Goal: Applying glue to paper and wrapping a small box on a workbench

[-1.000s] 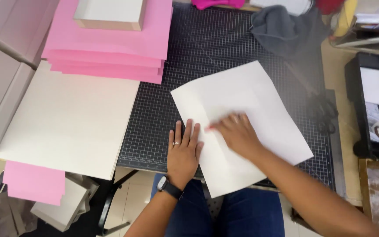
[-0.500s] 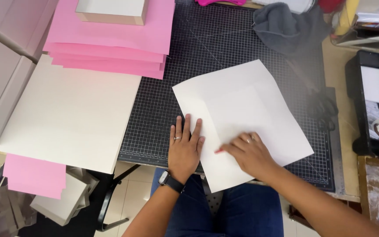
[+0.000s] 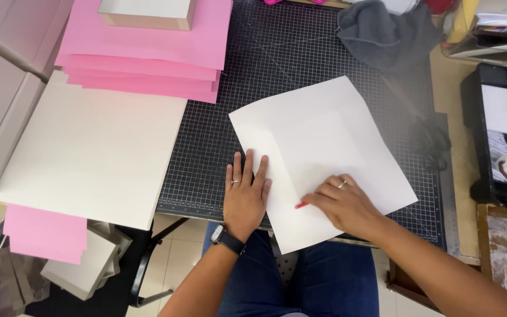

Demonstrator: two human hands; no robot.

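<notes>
White paper [image 3: 324, 147] lies tilted on the black gridded cutting mat [image 3: 300, 53], its near corner hanging past the table edge. Left hand [image 3: 245, 196] presses flat on the sheet's left border, fingers spread — nothing gripped. Right hand [image 3: 344, 205] rests on the lower part of the sheet, its grip closed around a small red-tipped tool [image 3: 301, 205] — its kind I cannot tell. Pink sheets [image 3: 148, 53] sit stacked at the far left, above a large cream board [image 3: 89, 152].

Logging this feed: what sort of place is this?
Probably a craft or box-making bench: a gridded cutting mat, stacked pink sheets, and a white sheet under both hands.
</notes>
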